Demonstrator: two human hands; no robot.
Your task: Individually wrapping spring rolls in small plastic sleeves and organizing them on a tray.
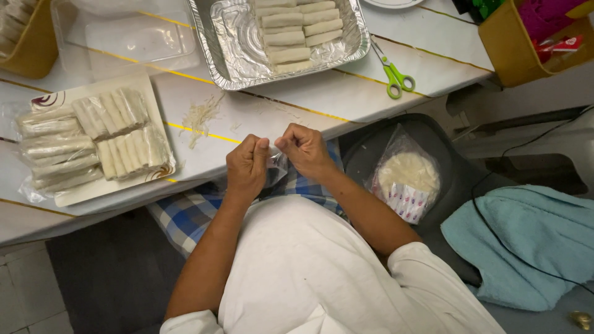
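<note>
**K:** Fingers [263, 144] of both hands are pinched shut on a small clear plastic bag [276, 164] at the table [272, 110] edge. Left hand [246, 167] and right hand [304, 150] almost touch, the bag hanging between them over the lap.

**M:** Progress, head view?

**K:** My read: partway. Bagged rolls [93, 139] piled on the white tray [105, 190] at left look done (several packs, tight together). Foil pan [213, 62] beyond the hands holds a column of bare rolls [296, 34], likely left to pack.

**M:** Anything else?

**K:** Green scissors [393, 75] beside the pan, untouched. Bag of round wrappers [408, 179] on the dark seat at right, apart from both hands.
</note>
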